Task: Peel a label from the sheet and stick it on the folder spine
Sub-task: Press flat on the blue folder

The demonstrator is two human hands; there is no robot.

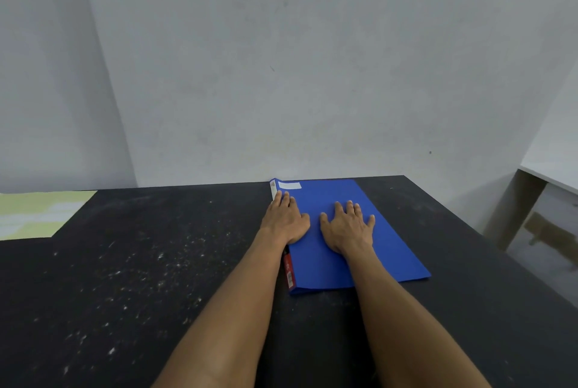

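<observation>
Plain grey walls (312, 59) meet in a corner at left behind the dark, speckled table (140, 278); a white-topped bench (550, 178) stands at right.

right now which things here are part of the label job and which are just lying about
Job:
blue folder, both hands flat on it
its spine
green label sheet, far left
white label on the cover

Lying about:
pale side table at the right

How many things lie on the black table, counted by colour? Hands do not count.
Blue: 1, the folder, with both hands flat on its cover.
Yellow-green: 1, the label sheet at the table's far left edge.
Total: 2
</observation>
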